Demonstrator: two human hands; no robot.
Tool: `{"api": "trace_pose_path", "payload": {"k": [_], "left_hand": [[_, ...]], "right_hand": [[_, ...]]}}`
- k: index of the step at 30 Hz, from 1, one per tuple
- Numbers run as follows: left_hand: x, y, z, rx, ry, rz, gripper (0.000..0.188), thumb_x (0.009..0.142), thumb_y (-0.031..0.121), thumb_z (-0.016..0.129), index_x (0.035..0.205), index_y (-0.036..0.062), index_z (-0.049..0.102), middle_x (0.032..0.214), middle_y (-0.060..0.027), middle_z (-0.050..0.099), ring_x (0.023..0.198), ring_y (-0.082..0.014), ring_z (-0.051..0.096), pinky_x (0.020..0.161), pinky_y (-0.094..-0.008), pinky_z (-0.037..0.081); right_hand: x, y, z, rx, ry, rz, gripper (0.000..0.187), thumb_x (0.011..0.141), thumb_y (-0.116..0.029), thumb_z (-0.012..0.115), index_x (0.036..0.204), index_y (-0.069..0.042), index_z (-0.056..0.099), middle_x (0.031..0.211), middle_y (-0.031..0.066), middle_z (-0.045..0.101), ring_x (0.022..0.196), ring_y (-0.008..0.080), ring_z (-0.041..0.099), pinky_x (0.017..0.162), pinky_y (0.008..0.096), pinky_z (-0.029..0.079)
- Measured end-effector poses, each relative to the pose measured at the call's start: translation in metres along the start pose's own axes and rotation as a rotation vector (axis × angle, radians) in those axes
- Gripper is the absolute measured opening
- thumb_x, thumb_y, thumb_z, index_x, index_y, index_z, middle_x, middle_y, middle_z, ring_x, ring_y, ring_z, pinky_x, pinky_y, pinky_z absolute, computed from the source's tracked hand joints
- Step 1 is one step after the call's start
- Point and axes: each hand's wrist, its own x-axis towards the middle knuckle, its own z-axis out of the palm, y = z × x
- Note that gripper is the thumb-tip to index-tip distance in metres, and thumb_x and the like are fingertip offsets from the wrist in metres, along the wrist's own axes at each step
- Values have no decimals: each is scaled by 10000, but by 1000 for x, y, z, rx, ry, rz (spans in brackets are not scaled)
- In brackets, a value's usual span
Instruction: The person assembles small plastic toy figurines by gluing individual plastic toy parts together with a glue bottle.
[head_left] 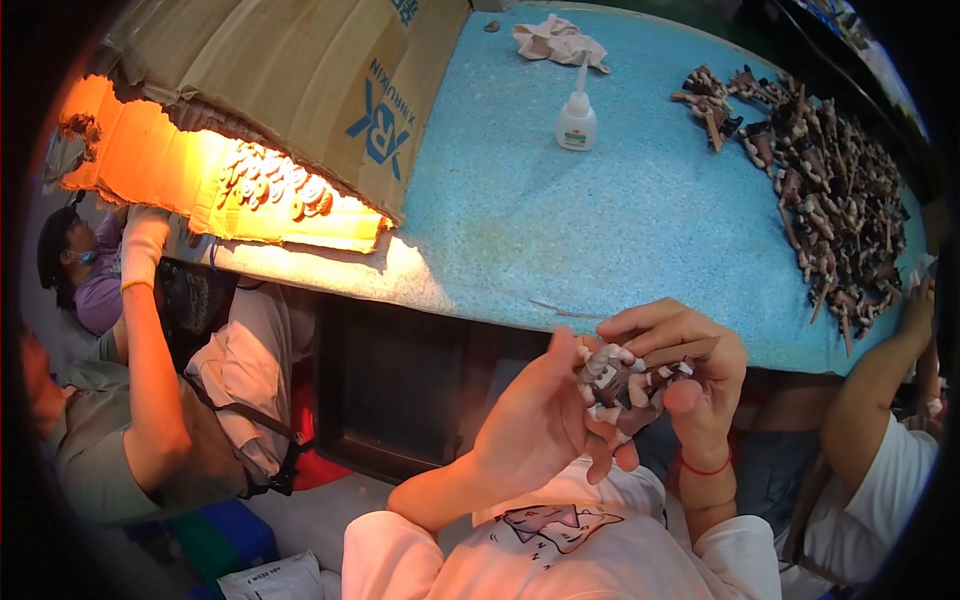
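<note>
Close to my chest, just off the table's front edge, both hands hold a small painted figurine (615, 385) in white, grey and brown. My left hand (530, 410) cups it from the left and below, the thumb up along its side. My right hand (705, 375) is closed around its right part, with the fingers reaching over the top. A flat brown stick-like piece (680, 352) juts out of the figurine toward my right palm. The fingers hide much of the figurine's lower side.
A white squeeze bottle (577, 122) with a thin nozzle stands on the blue table (500, 210), near a crumpled cloth (560, 43). Similar figurines (830, 190) are heaped at right. Brightly lit small parts (270, 183) lie under a cardboard box (300, 80). Co-workers (150, 400) sit on both sides.
</note>
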Motion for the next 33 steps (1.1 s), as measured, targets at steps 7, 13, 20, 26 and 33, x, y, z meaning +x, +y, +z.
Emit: {"api": "trace_pose_path", "payload": {"k": [7, 13, 20, 26, 33], "left_hand": [[1, -2, 5, -17, -33, -119, 424, 901, 434, 389, 1020, 32, 448, 815, -112, 571, 654, -253, 611, 432, -256, 457], [3, -8, 2, 84, 47, 19, 379, 889, 389, 452, 1010, 30, 439, 813, -102, 569, 634, -244, 603, 443, -221, 411], [1, -9, 1, 93, 39, 68, 323, 892, 335, 475, 1011, 38, 434, 808, -115, 586, 607, -242, 606, 427, -221, 389], [0, -9, 2, 126, 3, 90, 296, 891, 311, 485, 1024, 50, 441, 819, -123, 592, 610, -243, 612, 420, -222, 387], [2, -14, -11, 513, -6, 519, 319, 839, 284, 581, 1004, 39, 459, 910, -135, 608, 669, -217, 630, 459, -210, 426]], "right_hand": [[3, -8, -2, -142, -79, -46, 185, 703, -113, 670, 741, 7, 534, 833, 164, 626, 740, 267, 626, 604, 303, 485], [3, -13, 1, -295, -109, -79, 200, 693, -112, 677, 737, 1, 518, 822, 158, 620, 683, 245, 621, 549, 274, 477], [5, -15, 2, -332, -138, -118, 223, 688, -142, 680, 754, 12, 533, 832, 154, 623, 665, 237, 612, 539, 276, 473], [6, -18, 4, -324, -139, -144, 288, 695, -216, 686, 758, 22, 536, 822, 158, 624, 661, 249, 608, 534, 281, 472], [-4, -7, 5, -34, -119, 2, 437, 792, -318, 616, 998, 61, 542, 1052, 201, 563, 883, 265, 590, 714, 292, 472]]}}
